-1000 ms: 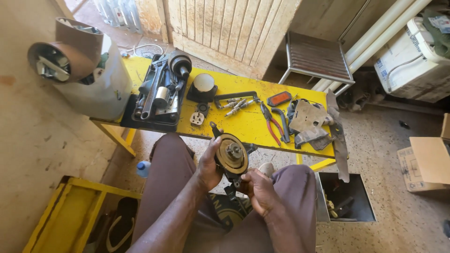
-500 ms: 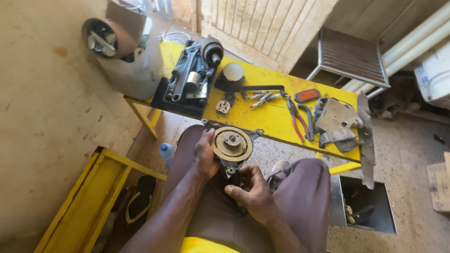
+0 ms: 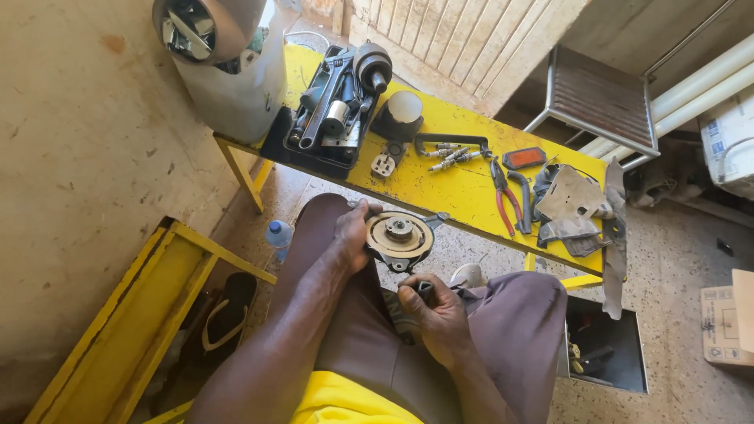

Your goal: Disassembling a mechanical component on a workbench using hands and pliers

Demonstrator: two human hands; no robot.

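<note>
I sit with a round metal disc part (image 3: 399, 237), tan-faced with a hub in the middle, held over my lap. My left hand (image 3: 353, 232) grips its left rim. My right hand (image 3: 434, 315) is closed around a dark tool handle (image 3: 424, 289) just below the disc. In front of my knees stands a yellow bench (image 3: 463, 192).
On the bench lie a black tray of tools (image 3: 334, 110), a white-topped black cap (image 3: 403, 110), several spark plugs (image 3: 454, 156), red-handled pliers (image 3: 503, 196) and grey metal plates (image 3: 572, 206). A grey cylinder (image 3: 228, 67) stands far left. A yellow frame (image 3: 149, 314) and a plastic bottle (image 3: 278, 234) sit on the floor.
The view has swung and drawn closer. My left hand keeps its hold on the disc. My right hand has dropped lower, away from the disc's underside, with the dark handle in it.
</note>
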